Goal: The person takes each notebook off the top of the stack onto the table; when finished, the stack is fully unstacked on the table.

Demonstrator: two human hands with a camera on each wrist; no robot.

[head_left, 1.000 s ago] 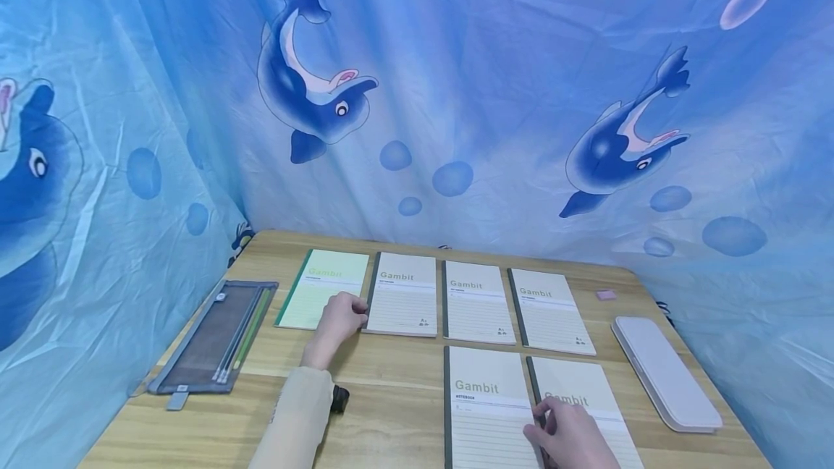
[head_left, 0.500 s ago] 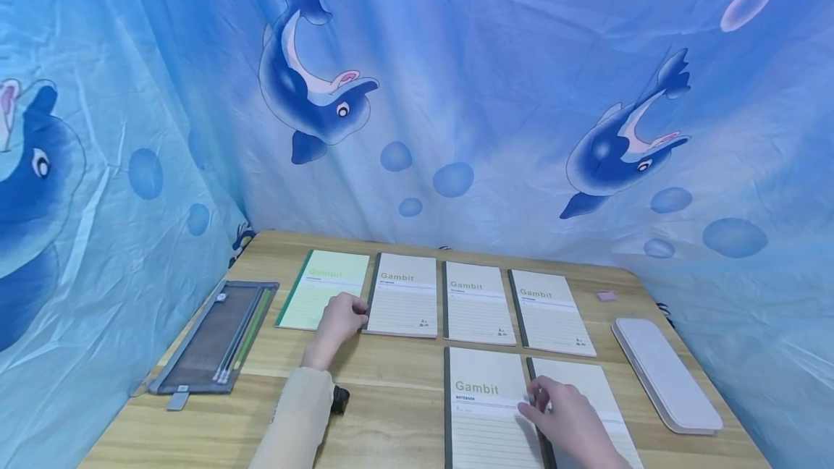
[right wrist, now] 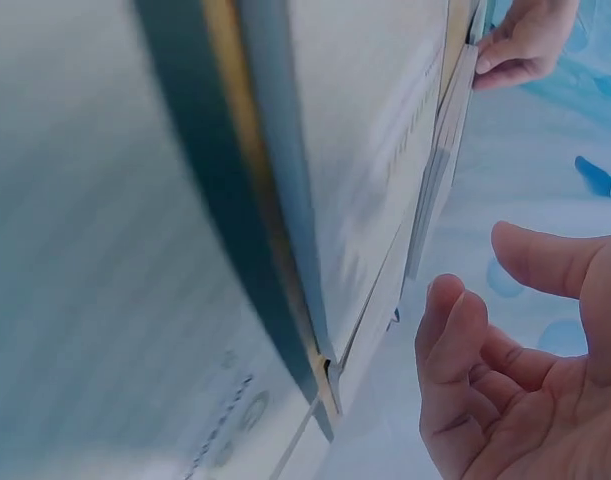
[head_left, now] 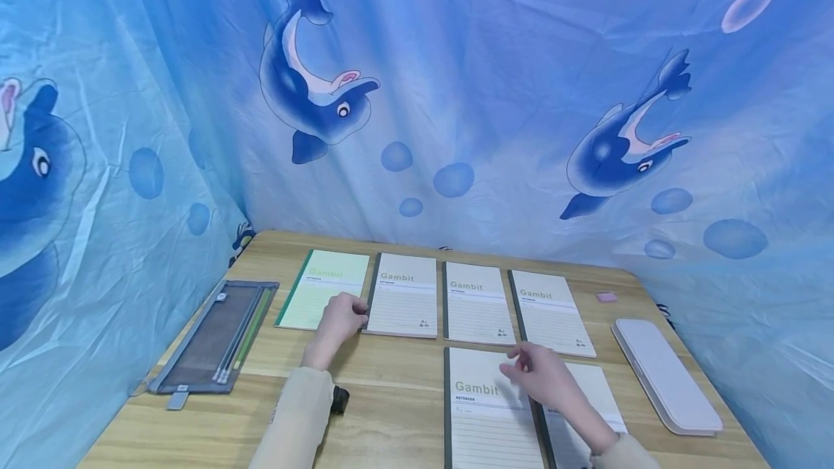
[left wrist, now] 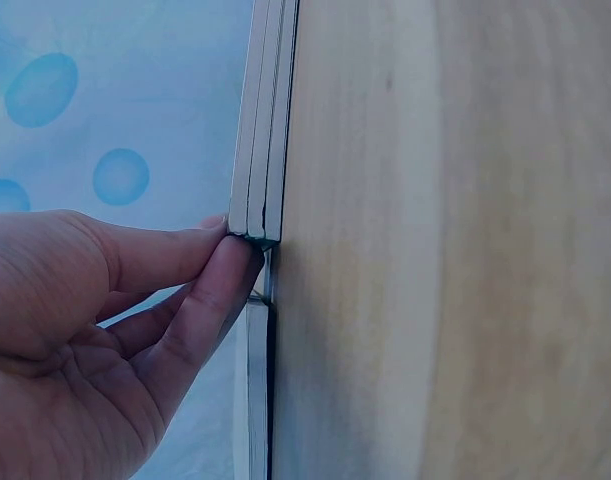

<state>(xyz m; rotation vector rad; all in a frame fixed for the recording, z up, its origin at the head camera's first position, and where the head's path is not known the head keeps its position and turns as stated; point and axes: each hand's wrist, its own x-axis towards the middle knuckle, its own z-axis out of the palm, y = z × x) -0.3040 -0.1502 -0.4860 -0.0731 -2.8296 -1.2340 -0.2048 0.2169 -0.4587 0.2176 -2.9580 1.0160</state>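
My left hand [head_left: 340,318] is at the near left corner of a dark-spined cream notebook [head_left: 400,295] in the back row. In the left wrist view, thumb and index finger of the left hand [left wrist: 125,320] pinch the corner of a stack of notebooks [left wrist: 257,130], several layers thick. A green notebook [head_left: 324,284] lies beneath and left of that hand. My right hand [head_left: 544,375] hovers over two front-row notebooks, the left one [head_left: 489,411] and the right one [head_left: 596,389]. In the right wrist view the right hand [right wrist: 525,370] holds nothing, its thumb apart from loosely bent fingers.
Two more cream notebooks, one at back centre [head_left: 478,302] and one at back right [head_left: 552,310], complete the row. A mesh pencil pouch [head_left: 202,339] with pencils lies left. At right are a white case [head_left: 664,375] and a pink eraser [head_left: 606,297]. Dolphin-printed curtains [head_left: 456,93] surround the table [head_left: 378,411].
My right hand has moved forward and a little left from the right front notebook's spine towards the back row. The left hand has stayed in place. The notebooks have not visibly moved.
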